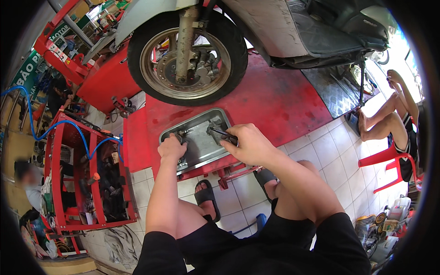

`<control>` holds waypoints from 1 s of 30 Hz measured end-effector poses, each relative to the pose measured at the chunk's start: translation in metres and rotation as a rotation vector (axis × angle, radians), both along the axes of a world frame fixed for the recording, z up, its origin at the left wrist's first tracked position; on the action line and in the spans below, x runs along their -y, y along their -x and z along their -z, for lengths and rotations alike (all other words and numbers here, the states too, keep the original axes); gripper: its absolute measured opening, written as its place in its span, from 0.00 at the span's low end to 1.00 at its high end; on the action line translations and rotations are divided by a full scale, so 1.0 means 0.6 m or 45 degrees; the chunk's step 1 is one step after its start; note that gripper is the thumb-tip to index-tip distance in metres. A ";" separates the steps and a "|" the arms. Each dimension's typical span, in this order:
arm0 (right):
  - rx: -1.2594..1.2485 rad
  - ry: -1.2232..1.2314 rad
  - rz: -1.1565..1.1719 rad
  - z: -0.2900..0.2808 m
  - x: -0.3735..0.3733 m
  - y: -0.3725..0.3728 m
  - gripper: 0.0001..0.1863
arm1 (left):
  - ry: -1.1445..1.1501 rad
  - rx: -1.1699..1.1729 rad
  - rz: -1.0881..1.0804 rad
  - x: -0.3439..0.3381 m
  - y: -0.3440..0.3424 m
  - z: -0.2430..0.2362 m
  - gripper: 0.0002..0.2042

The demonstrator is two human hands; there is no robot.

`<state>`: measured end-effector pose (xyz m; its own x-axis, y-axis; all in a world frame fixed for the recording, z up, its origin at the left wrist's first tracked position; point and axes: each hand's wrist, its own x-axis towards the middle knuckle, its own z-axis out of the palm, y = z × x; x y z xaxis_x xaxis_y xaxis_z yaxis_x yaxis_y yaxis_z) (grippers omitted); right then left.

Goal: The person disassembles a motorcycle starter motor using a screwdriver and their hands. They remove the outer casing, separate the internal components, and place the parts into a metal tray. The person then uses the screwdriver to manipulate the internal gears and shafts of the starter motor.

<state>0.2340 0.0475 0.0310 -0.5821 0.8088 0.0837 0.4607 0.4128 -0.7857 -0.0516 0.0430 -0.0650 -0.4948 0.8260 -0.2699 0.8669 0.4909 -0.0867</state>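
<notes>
A metal tray (198, 151) lies on the front edge of the red lift platform. My right hand (251, 145) is closed round a black-handled tool (225, 134) whose kind I cannot make out. The tool's far end meets a small grey metal part (214, 126) in the tray's right side. At the tray's left side, my left hand (172, 147) is curled with its fingertips down. Small metal pieces (183, 133) show beside its fingers, and what it grips is hidden.
A scooter's front wheel (187, 64) with its brake caliper (207, 68) stands just beyond the tray. A red tool cart (87, 178) with a blue air hose (68, 122) is at left. Another person (389, 117) sits at right on a red chair (385, 160).
</notes>
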 end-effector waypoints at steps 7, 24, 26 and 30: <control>0.007 -0.010 0.031 0.008 -0.008 -0.010 0.14 | -0.135 -0.021 -0.025 0.005 0.011 0.012 0.35; 0.067 -0.432 0.240 0.060 -0.042 0.007 0.16 | 0.095 0.663 0.690 0.120 -0.128 -0.106 0.24; 0.052 -0.461 0.253 0.055 -0.039 0.023 0.15 | 0.257 0.838 1.113 0.158 -0.149 -0.041 0.26; -0.028 -0.258 0.253 0.042 -0.033 0.036 0.16 | 0.572 0.710 1.237 0.170 -0.219 -0.033 0.24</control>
<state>0.2124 0.0670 0.0055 -0.4104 0.8723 0.2658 0.5320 0.4657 -0.7072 0.0800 -0.0589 -0.0449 0.5570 0.5662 -0.6075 0.8303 -0.3649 0.4212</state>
